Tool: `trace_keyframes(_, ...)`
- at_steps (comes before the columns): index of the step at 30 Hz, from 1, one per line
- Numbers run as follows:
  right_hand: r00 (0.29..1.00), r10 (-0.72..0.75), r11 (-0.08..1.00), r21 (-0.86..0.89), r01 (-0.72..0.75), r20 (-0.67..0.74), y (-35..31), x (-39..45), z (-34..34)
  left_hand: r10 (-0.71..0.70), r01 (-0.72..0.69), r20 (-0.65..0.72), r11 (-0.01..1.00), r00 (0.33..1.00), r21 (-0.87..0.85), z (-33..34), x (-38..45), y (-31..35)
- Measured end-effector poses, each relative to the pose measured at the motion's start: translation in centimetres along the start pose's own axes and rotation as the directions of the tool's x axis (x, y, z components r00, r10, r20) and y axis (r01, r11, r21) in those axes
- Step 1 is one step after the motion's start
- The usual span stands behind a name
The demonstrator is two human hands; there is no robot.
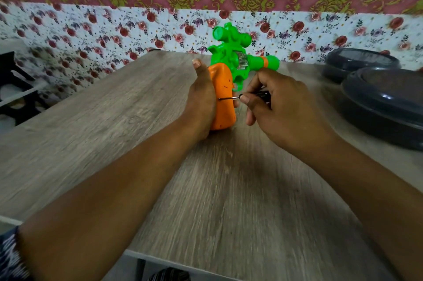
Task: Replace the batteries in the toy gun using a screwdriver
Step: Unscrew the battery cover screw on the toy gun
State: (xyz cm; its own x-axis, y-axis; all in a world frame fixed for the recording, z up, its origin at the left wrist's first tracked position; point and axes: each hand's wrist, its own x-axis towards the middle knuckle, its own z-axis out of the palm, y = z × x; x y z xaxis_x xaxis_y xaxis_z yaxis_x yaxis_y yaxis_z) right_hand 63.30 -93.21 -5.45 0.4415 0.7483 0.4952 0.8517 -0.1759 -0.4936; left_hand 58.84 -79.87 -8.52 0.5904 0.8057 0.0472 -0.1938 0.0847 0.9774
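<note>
On the wooden table [114, 134], the left hand [201, 106] clasps the toy gun [225, 88] upright; the right hand [272, 106] pinches the screwdriver [231, 97], tip at the orange grip's screw. Likely unscrewing; next needs steady turning pressure.

The toy gun [231, 74] is seen to be moulded in smooth, slightly glossy plastic, green above and orange at the grip, with a small clear, glittery window set in its side. The screwdriver [242, 96] is shown with a thin, bright metal shaft and a dark, shiny handle. The table [114, 143] is finished in matt, pale wood-grain, and the two dark lidded containers [377, 97] appear glossy.
</note>
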Motion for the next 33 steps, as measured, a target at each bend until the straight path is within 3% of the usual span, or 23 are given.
trace_keyframes(6, 1.0, -0.001, 0.973, 0.23, -0.003, 0.017, -0.23, -0.09, 0.18, 0.005, -0.008, 0.027, 0.996, 1.0, 0.093, -0.04, -0.27, 0.14)
trace_keyframes(12, 1.0, 0.008, 0.999, -0.048, -0.009, -0.016, -0.41, -0.39, 0.47, -0.007, 0.005, 0.037, 0.998, 0.999, 0.066, -0.13, -0.37, 0.24)
trace_keyframes(16, 1.0, 0.013, 1.0, -0.026, -0.013, 0.003, -0.09, -0.12, 0.34, -0.004, 0.004, 0.028, 1.0, 1.0, 0.002, -0.02, -0.11, 0.07)
trace_keyframes(22, 0.998, 0.037, 0.981, 0.187, -0.046, 0.051, -0.08, 0.23, -0.29, -0.014, 0.014, 0.037, 1.0, 0.999, 0.009, -0.03, -0.18, 0.11)
trace_keyframes(25, 0.998, 0.024, 0.992, 0.126, -0.031, 0.055, -0.18, -0.08, 0.19, -0.005, 0.003, 0.032, 0.998, 0.999, 0.056, -0.13, 0.05, -0.02)
trace_keyframes(29, 1.0, 0.019, 0.994, -0.106, -0.017, 0.015, -0.09, -0.25, 0.28, 0.025, -0.025, 0.043, 1.0, 0.999, 0.0, 0.06, -0.04, 0.02)
trace_keyframes(33, 1.0, 0.01, 1.0, -0.028, -0.009, 0.029, -0.02, -0.04, 0.06, 0.036, -0.037, 0.037, 0.999, 0.999, 0.01, 0.08, 0.21, -0.02)
